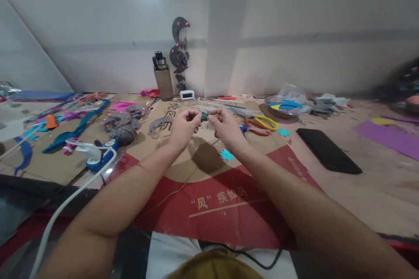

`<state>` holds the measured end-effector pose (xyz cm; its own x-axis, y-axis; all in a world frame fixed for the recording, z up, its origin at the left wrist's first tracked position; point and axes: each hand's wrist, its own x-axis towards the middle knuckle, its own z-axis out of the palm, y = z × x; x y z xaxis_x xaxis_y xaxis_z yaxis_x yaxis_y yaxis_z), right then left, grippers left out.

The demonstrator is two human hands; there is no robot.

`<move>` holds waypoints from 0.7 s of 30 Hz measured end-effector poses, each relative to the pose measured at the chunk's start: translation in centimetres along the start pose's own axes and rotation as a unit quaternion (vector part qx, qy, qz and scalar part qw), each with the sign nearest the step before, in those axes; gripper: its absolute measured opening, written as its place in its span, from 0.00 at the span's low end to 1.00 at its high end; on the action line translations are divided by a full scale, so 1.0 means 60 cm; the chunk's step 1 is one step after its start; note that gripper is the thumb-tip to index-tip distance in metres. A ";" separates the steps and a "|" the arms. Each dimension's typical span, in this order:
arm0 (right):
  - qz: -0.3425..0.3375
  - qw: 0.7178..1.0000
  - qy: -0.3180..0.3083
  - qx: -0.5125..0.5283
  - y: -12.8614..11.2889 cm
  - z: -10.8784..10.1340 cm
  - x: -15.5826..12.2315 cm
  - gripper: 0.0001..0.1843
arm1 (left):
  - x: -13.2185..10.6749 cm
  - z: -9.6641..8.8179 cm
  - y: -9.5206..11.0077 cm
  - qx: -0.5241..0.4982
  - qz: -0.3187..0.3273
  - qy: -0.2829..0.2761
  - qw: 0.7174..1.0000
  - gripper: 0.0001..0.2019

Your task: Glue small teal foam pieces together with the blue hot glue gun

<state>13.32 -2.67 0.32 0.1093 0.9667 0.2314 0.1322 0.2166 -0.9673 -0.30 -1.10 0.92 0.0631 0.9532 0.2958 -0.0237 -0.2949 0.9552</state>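
Note:
Above the cardboard, my left hand [185, 127] and my right hand [225, 127] meet with fingertips pinched. Between them is a small dark green flower-shaped piece [204, 116], its edges touched by both hands. Below my right wrist lies a bright blue flower cutout [226, 154], and a second blue cutout [283, 132] is farther right. A thin grey string [175, 192] runs across the cardboard under my hands. Just beyond my right hand are scissors with yellow handles [266, 123] and a pair with red-orange handles [257, 127].
A red-and-brown cardboard sheet [209, 222] covers the table's front. To the left are grey yarn pieces with pink dots [122, 122] and a blue power strip [103, 157] with a white cable. A bottle [163, 80] stands behind; a black phone [329, 150] lies right.

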 end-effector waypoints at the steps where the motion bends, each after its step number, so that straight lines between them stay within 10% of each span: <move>1: -0.016 1.000 0.010 -0.014 -0.001 -0.003 -0.002 0.11 | 0.000 0.001 -0.002 -0.010 -0.008 -0.001 1.000 0.07; 21: -0.099 0.990 0.024 -0.097 0.003 -0.028 -0.005 0.11 | -0.013 0.015 0.014 -0.129 -0.096 -0.060 0.985 0.08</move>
<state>14.94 -3.12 0.24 0.1073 0.8991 0.4244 0.3428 0.3673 -0.8646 0.54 -2.18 1.51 0.2089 0.9700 0.1239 -0.2512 -0.0692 0.9655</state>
